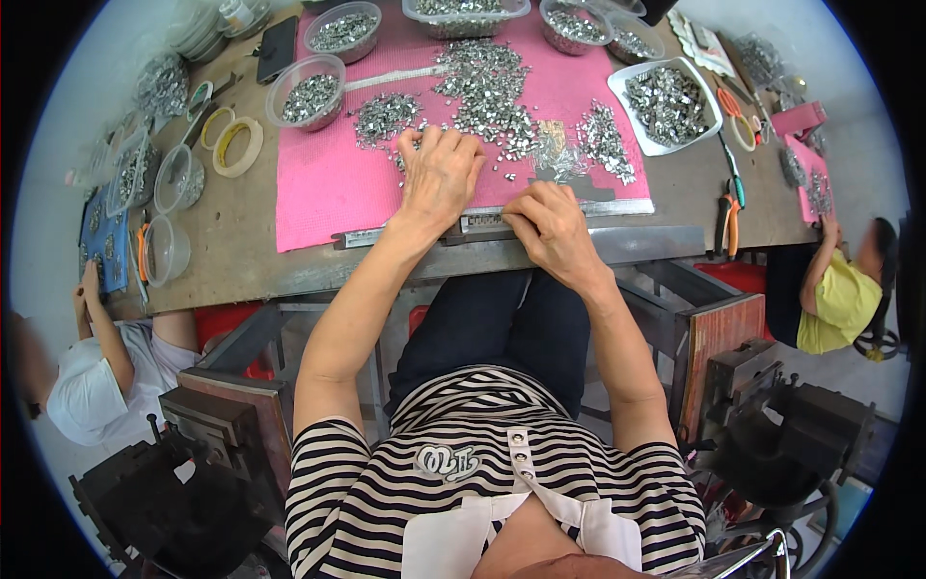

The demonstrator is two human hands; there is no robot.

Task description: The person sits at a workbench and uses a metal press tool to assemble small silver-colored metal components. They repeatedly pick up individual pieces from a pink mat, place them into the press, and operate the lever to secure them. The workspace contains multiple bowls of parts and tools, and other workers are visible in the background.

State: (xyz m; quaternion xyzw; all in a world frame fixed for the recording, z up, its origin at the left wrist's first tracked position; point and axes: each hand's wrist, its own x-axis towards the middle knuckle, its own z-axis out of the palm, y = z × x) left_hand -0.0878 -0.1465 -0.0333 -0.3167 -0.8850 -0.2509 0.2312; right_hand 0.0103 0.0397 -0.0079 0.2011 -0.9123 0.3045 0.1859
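My left hand (439,174) reaches over the pink mat (323,193) with its fingers bent down beside a small pile of shiny metal pieces (386,118). Whatever its fingertips hold is hidden under the hand. Near the table's front edge, my right hand (552,232) is closed in a pinch at the right part of a narrow metal strip (482,222) with small pieces set in a row. What sits between its fingers is too small to make out. A larger heap of metal pieces (482,82) spreads beyond both hands.
Clear plastic bowls of metal pieces (307,96) stand around the mat, with a white tray (714,101) at right. Tape rolls (238,150) lie at left and orange-handled pliers (728,217) at right. A steel rail (617,241) edges the table. Other people work at both sides.
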